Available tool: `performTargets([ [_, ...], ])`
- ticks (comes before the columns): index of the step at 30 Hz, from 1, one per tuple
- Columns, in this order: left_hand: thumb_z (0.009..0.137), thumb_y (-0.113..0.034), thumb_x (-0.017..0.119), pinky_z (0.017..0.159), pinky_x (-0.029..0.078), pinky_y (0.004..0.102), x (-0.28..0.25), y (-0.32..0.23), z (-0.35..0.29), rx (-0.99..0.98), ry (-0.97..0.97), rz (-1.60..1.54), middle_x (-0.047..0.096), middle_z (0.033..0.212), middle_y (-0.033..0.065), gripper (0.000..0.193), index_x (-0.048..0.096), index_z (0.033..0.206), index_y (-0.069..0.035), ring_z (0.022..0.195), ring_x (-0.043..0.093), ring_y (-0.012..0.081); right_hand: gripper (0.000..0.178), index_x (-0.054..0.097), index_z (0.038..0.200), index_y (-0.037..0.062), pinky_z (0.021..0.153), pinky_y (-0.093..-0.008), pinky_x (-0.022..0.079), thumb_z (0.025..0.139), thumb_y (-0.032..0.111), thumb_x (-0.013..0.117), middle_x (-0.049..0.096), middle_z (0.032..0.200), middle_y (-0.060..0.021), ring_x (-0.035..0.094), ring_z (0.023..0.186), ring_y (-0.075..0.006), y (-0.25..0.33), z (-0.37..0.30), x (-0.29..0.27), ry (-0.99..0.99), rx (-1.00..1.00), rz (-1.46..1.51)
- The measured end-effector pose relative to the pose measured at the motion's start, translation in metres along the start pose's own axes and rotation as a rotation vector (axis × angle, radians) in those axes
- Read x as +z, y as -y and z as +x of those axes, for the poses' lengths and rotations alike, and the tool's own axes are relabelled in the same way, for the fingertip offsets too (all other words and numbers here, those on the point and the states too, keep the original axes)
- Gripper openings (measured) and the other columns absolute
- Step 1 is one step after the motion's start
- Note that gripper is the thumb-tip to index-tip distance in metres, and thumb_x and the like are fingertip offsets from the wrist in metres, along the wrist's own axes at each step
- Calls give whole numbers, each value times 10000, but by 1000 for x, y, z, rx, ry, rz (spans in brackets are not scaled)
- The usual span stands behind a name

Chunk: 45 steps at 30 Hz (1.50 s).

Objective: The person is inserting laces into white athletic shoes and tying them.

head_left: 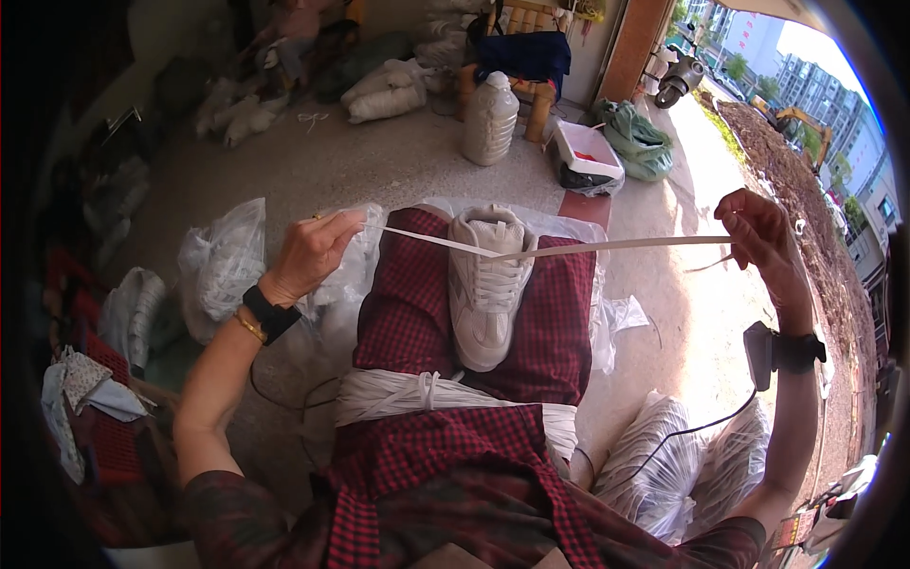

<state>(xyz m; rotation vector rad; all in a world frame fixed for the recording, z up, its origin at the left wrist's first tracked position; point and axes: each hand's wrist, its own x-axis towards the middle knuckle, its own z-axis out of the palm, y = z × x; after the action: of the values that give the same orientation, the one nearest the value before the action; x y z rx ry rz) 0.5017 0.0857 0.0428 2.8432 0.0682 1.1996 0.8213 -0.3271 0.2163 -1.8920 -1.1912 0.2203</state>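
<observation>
White lace (626,246) runs taut from a shoe (485,308), one length pinched in your left hand (320,252), the other in your right hand (758,235); your hands are spread wide apart. The shoe sits mid-lap (403,303), near the lap's far edge, toe towards you. White strands (379,396) cross your waist. Clear bags (649,465) lie past the lap's right edge.
</observation>
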Motion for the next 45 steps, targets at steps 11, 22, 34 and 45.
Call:
performTargets([
  [11,922,-72,643,644,533,429,-18,20,-16,-109,135,26,694,870,149,129,644,1050,-62,749,670,369,416,573,1221,24,922,-429,499,821,5,685,604,1174,-135,617,1094,-309,-107,16,134,54,-323,-362],
  [22,960,-105,596,617,502,454,-84,61,-61,-258,88,257,652,786,202,104,628,1047,-57,726,651,400,150,550,1032,42,590,-434,509,891,46,601,608,851,-145,644,700,-355,-108,25,174,164,-573,-433],
  [34,891,-4,628,769,481,429,-122,72,-84,-189,20,520,536,949,140,107,631,997,-22,899,578,352,34,572,934,5,610,-422,509,928,14,604,657,822,-175,659,698,-332,-120,-28,6,-51,-299,-875],
  [45,882,74,599,807,465,421,-78,39,-97,-368,-263,510,502,939,143,225,674,1077,-9,893,559,330,52,593,984,33,695,-436,478,961,13,550,543,897,-135,586,820,-322,-138,-72,-22,-597,-260,-1203],
])
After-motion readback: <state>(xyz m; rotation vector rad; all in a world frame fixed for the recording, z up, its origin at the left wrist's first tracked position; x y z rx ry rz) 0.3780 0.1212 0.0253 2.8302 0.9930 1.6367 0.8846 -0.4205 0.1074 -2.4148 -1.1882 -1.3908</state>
